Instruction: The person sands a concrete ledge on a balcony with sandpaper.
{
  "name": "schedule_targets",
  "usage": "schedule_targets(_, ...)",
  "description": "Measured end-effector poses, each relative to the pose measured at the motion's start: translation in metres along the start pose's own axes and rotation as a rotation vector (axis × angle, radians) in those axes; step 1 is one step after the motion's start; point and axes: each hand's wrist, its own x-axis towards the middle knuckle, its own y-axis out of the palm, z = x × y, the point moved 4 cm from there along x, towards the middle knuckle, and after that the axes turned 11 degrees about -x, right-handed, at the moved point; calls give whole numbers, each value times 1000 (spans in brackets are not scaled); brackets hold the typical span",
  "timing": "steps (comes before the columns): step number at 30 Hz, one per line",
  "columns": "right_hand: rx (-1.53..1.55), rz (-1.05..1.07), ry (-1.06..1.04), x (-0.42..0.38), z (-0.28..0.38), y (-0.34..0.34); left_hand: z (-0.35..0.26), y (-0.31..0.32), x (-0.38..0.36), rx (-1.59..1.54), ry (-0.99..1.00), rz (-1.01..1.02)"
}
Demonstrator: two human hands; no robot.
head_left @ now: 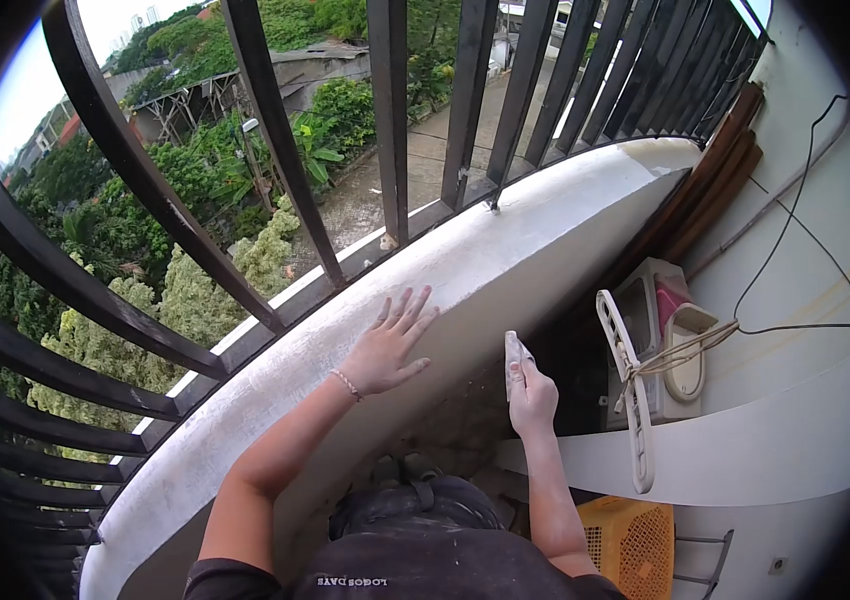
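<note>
My left hand [392, 347] lies with fingers spread on the white curved ledge [345, 310], near its inner edge; a braided bracelet circles the wrist. Nothing is held in it. To the right, my right hand [531, 393] is closed round a flat, pale, dust-covered piece [513, 355], which points upward and away from me. That piece is held in the air beside the parapet, apart from the ledge. White dust coats both hands.
Dark metal railing bars [392, 130] rise along the ledge's outer side. At right stand a pale appliance [685, 385] with a bundled cord, a long white slotted part [628, 400], brown lengths [710, 190] against the wall, and a yellow perforated crate [645, 540].
</note>
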Motion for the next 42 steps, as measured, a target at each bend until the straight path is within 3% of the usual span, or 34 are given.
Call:
schedule_targets(5, -31, 107, -265, 16, 38, 37, 16, -20, -58, 25, -184, 50)
schedule_targets(8, 69, -164, -654, 38, 81, 44, 11, -21, -71, 108, -230, 39)
schedule_targets(9, 53, -84, -669, 41, 88, 50, 10, -19, -71, 143, -241, 30)
schedule_targets(11, 23, 75, -694, 44, 99, 63, 11, -17, -68, 102, -275, -14)
schedule_targets(15, -67, 171, -696, 40, 100, 69, 11, -19, -67, 70, -297, -45)
schedule_targets(18, -279, 222, -497, 74, 63, 58, 9, -22, -66, 81, -307, -35)
schedule_targets(21, -250, 132, -327, 105, 43, 48, 12, -20, -64, 66, -306, -57)
schedule_targets(24, -76, 64, -527, 64, 72, 74, 10, -23, -62, 100, -303, -38)
schedule_targets(26, -112, 268, -575, 22, 102, 88, 12, -21, -62, 85, -318, -49)
schedule_targets(29, -228, 342, -546, 53, 92, 71, 12, -21, -61, 85, -329, -46)
schedule_targets(31, -214, 187, -380, 96, 57, 55, 11, -21, -61, 87, -332, -35)
schedule_targets(34, -262, 129, -223, 115, 40, 48, 11, -22, -61, 95, -334, -34)
schedule_targets(36, -282, 196, -284, 83, 64, 67, 11, -20, -62, 106, -332, -38)
schedule_targets(38, -194, 236, -516, 31, 96, 91, 11, -20, -62, 95, -342, -38)
schedule_targets(41, -166, 214, -641, 48, 88, 81, 11, -20, -64, 87, -336, -36)
schedule_targets(42, -209, 146, -558, 72, 70, 73, 11, -19, -64, 83, -333, -40)
